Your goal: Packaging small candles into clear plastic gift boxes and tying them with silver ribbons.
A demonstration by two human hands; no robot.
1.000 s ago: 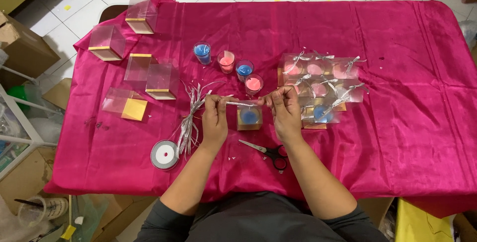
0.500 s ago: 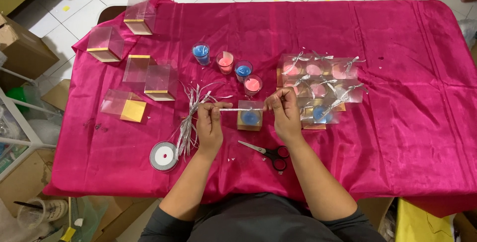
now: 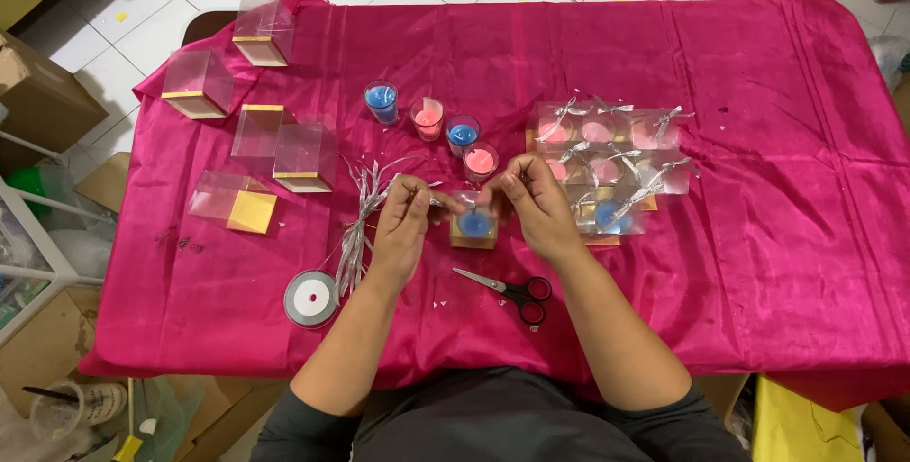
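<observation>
Pink cloth [image 3: 758, 187] covered the table — both hands, left hand [image 3: 400, 227] and right hand [image 3: 536, 204], pinched a silver ribbon [image 3: 442, 202] over the boxed blue candle [image 3: 474, 223] at centre.

Both hands drawn close together, fingertips pinched

Left hand [image 3: 402, 220] and right hand [image 3: 536, 208] face each other — knuckles up, fingers curled inward, thumbs meeting forefingers — with both bare forearms angling in from the body below.
</observation>
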